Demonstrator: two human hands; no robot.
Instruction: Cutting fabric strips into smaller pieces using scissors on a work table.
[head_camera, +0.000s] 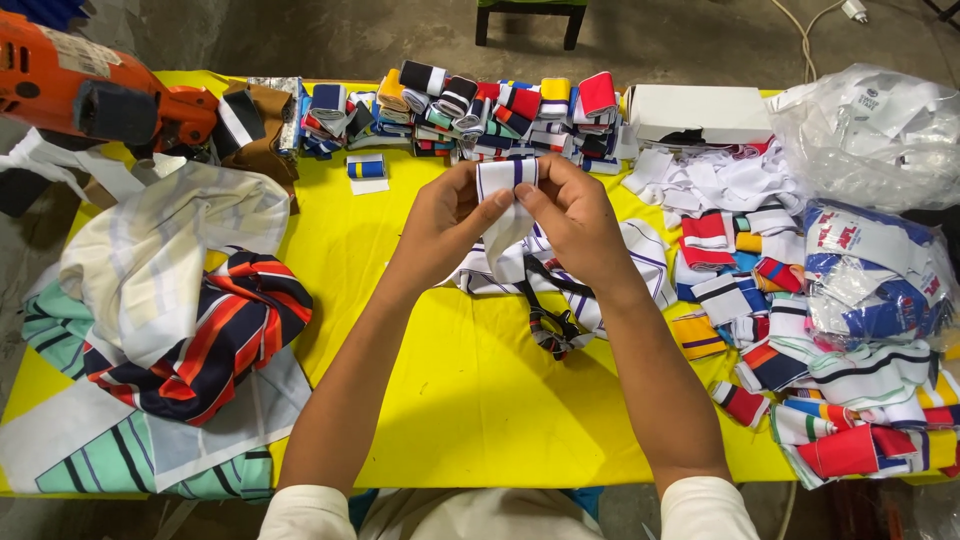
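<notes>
Both my hands are raised over the yellow table (460, 380) and pinch one white knitted strip with dark stripes (506, 176). My left hand (445, 215) grips its left side, my right hand (572, 215) its right side. The strip's loose end hangs down between my thumbs. Below my hands lies a heap of white striped fabric with a black strap (560, 285).
Rows of folded striped collar strips (470, 105) line the far edge, beside a white box (700, 112). Loose strips (800, 330) and plastic bags (870, 130) crowd the right side. Striped cloth pieces (190, 320) pile on the left, with an orange power tool (90, 90) behind.
</notes>
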